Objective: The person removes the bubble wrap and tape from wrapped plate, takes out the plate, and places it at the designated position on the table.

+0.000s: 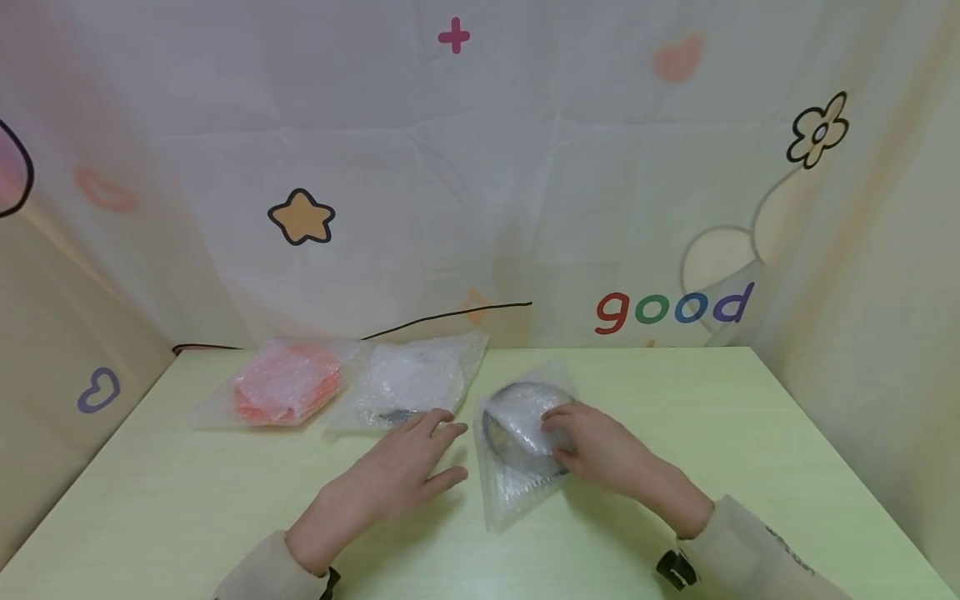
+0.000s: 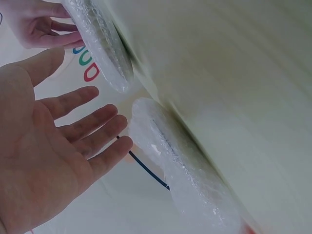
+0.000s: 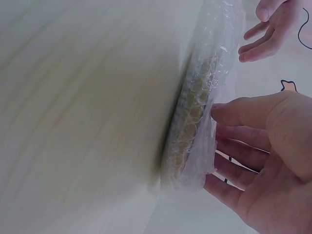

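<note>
A clear bubble-wrap bag (image 1: 517,492) with a round, dark-rimmed item inside lies on the table before me. On its right side my right hand (image 1: 611,450) touches the upper face with thumb and fingertips, and the fingers (image 3: 241,158) look only slightly bent. My left hand (image 1: 393,471) hovers left of that bag, fingers apart, and holds nothing. Just behind it is a second bubble-wrap bag (image 1: 416,375) with a whitish item and a dark patch, partly hidden by the fingers. What exactly the bags contain is blurred by the wrap.
Further left lies a third bubble-wrap bag (image 1: 288,383) with something pink-red inside. All the bags rest on a pale green-yellow table (image 1: 712,433). A printed curtain (image 1: 525,183) with a star, a flower and the word "good" hangs behind the table and along its sides.
</note>
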The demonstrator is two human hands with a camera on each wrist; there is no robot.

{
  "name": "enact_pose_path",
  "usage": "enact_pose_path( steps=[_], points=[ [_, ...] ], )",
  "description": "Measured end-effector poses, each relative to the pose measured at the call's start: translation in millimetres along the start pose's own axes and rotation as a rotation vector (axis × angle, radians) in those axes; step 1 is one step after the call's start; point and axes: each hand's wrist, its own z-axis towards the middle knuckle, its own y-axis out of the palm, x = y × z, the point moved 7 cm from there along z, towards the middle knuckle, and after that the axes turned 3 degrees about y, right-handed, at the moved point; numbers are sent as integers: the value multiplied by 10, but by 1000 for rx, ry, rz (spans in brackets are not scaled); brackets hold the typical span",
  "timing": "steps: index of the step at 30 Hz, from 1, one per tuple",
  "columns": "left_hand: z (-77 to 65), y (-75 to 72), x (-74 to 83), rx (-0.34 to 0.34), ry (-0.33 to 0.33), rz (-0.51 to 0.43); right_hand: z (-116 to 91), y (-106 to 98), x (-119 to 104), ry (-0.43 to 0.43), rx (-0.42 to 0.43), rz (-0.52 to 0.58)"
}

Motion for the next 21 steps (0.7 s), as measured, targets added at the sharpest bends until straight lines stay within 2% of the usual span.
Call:
enact_pose_path(
  steps=[21],
  points=[
    [31,42,10,-63,-28,-26,-21,41,-128,-96,-97,73]
  ],
)
